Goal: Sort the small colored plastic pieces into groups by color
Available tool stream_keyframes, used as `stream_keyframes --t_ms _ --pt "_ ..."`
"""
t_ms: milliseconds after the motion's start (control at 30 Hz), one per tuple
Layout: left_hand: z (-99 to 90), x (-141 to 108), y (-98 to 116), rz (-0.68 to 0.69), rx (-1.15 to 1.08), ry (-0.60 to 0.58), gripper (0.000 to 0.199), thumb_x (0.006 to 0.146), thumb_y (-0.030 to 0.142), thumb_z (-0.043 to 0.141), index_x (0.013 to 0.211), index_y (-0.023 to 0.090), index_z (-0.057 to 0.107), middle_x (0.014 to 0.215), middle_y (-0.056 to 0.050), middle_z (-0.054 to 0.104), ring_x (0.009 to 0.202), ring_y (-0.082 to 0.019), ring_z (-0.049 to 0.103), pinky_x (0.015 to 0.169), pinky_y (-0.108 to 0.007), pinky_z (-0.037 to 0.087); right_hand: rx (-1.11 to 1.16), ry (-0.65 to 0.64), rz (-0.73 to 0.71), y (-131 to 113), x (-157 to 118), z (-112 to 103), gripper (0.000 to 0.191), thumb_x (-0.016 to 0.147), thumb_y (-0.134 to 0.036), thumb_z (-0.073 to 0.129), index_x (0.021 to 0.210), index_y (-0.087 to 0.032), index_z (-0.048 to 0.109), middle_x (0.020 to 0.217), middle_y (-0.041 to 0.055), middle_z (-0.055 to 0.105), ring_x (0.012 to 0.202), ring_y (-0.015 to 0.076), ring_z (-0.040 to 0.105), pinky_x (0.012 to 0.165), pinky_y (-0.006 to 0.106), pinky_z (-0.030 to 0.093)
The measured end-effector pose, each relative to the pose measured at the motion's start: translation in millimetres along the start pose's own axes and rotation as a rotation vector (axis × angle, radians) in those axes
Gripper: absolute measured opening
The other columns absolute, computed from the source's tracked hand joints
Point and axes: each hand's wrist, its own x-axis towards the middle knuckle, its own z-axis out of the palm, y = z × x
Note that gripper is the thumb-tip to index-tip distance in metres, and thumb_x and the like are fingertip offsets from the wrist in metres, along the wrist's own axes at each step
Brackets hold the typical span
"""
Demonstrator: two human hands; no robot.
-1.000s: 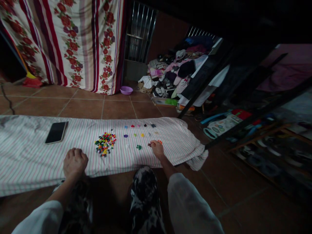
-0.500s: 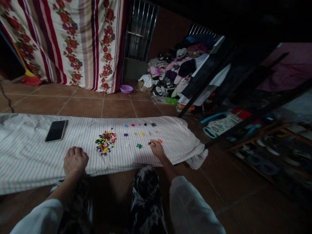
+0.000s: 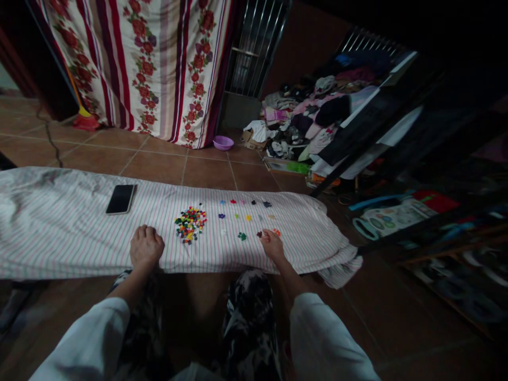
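At the small cluster of dark brown pieces (image 3: 259, 234), the fingertips of my right hand (image 3: 273, 246) are pinched together; whatever lies between them is too small to make out. Just beyond its knuckles lies an orange cluster (image 3: 277, 232). My left hand (image 3: 146, 247) rests on the striped cloth (image 3: 95, 238) with fingers curled in and nothing visible in it. Between the hands is a pile of small multicoloured pieces (image 3: 190, 224). Single-colour clusters stand in rows right of it, among them a green one (image 3: 242, 236), a yellow one (image 3: 248, 217) and a purple one (image 3: 221, 216).
A dark-screened phone (image 3: 121, 199) lies on the cloth at left. Behind the table are a floral curtain (image 3: 166, 69), a purple basin (image 3: 223, 143), a red broom (image 3: 86, 121) and a heap of clothes (image 3: 301, 116). A dark post (image 3: 337, 172) slants past the right end.
The view has turned left, so everything sits further right in the picture. My right hand stays at the brown pieces, and my left hand remains resting on the cloth.
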Motion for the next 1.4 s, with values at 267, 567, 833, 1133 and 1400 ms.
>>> stream_keyframes --t_ms 267,567,833,1133,1400 --pt "-1.2 0.2 0.1 -0.029 -0.035 -0.024 0.030 0.087 0.024 0.037 0.101 0.011 0.061 0.112 -0.018 0.060 0.114 -0.030 0.050 0.090 -0.043 0.041 0.080 0.107 -0.177 -52.1 -18.6 2.4 0.027 0.082 -0.026 0.050 0.102 -0.018 0.066 0.100 0.0112 0.062 0.090 0.0225 0.056 0.089 0.037 0.047" --pt "3.5 -0.3 -2.0 -0.021 -0.075 -0.021 0.030 0.085 0.022 0.040 0.104 0.011 0.060 0.120 -0.021 0.057 0.121 -0.032 0.045 0.094 -0.046 0.040 0.271 -0.358 -0.563 -155.8 -57.0 83.5 0.021 0.085 -0.016 0.051 0.097 -0.021 0.067 0.088 0.0028 0.062 0.075 0.0139 0.057 0.075 0.027 0.049" --pt "8.4 -1.4 -4.0 -0.011 -0.072 -0.012 0.030 0.086 0.022 0.039 0.105 0.011 0.060 0.122 -0.021 0.056 0.122 -0.032 0.045 0.094 -0.046 0.040 0.127 -0.414 -0.674 -184.9 -64.7 114.1 0.027 0.088 -0.010 0.049 0.105 -0.023 0.067 0.090 0.0025 0.059 0.086 0.0158 0.056 0.082 0.027 0.046" --pt "9.4 -1.1 -4.7 -0.021 -0.092 -0.016 0.029 0.086 0.022 0.039 0.104 0.011 0.059 0.126 -0.021 0.055 0.126 -0.032 0.043 0.098 -0.046 0.038 0.063 -0.396 -0.710 -191.0 -63.6 115.5 0.022 0.090 -0.011 0.048 0.099 -0.022 0.064 0.089 0.0029 0.058 0.087 0.0171 0.055 0.083 0.027 0.045" --pt "8.6 -1.6 -4.1 -0.018 -0.087 -0.010 0.030 0.086 0.022 0.039 0.106 0.011 0.058 0.127 -0.021 0.055 0.126 -0.032 0.043 0.098 -0.046 0.039 0.044 -0.408 -0.740 -194.0 -64.3 114.8 0.021 0.091 -0.012 0.050 0.102 -0.023 0.064 0.095 0.0032 0.060 0.091 0.0166 0.057 0.082 0.026 0.048"
